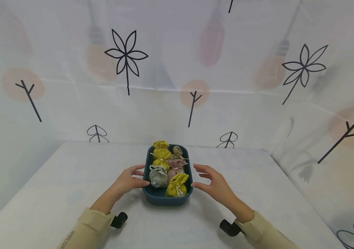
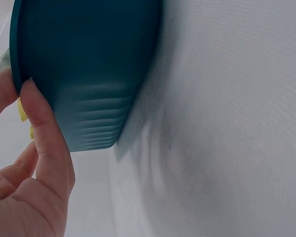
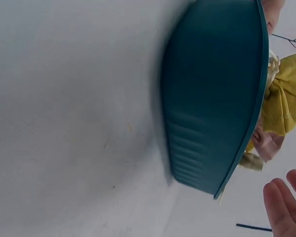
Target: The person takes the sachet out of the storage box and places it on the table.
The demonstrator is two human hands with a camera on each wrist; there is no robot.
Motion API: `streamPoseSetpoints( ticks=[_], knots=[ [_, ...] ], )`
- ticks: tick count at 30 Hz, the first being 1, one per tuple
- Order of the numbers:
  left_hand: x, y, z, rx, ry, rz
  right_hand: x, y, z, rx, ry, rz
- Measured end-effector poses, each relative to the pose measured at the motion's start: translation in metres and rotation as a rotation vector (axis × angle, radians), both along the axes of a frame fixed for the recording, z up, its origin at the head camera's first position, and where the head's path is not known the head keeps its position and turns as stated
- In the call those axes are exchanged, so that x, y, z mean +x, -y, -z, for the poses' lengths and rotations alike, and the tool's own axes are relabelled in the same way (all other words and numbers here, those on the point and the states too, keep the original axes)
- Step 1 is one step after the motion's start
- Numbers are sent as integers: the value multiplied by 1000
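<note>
A dark teal plastic container (image 1: 168, 201) stands on the table with several small drawstring pouches in it. Three are yellow, among them a front yellow pouch (image 1: 177, 185); the others are a pale grey pouch (image 1: 158, 177), a dusty pink pouch (image 1: 175, 167) and an olive-brown pouch (image 1: 177, 152). At the container's left side my left hand (image 1: 130, 179) pinches the rim, one fingertip against the outer wall in the left wrist view. My right hand (image 1: 212, 183) is held beside the right wall, fingers loosely spread; its fingers (image 3: 281, 202) show apart from the container in the right wrist view.
The white table (image 1: 71, 193) reaches back to a pale cloth backdrop (image 1: 164, 114) printed with flowers and twigs. Black wrist devices (image 1: 120, 220) sit below both sleeves. Pouch tops stick up over the container's rim.
</note>
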State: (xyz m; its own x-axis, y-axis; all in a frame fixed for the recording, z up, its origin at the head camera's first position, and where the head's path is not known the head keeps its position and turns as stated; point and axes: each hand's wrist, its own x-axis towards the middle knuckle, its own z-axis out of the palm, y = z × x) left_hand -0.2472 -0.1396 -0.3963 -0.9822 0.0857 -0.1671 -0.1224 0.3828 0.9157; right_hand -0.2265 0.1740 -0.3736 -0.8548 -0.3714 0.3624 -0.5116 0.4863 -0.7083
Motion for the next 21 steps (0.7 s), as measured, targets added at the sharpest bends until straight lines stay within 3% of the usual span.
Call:
streamPoseSetpoints(
  ticks=[13,21],
  knots=[
    [1,0,-3,-7,11,-8,-13,12,0,-100,159,-136],
    [3,-1,-4,-4,13,-11,-20,18,-3,-113,323,-149]
  ],
)
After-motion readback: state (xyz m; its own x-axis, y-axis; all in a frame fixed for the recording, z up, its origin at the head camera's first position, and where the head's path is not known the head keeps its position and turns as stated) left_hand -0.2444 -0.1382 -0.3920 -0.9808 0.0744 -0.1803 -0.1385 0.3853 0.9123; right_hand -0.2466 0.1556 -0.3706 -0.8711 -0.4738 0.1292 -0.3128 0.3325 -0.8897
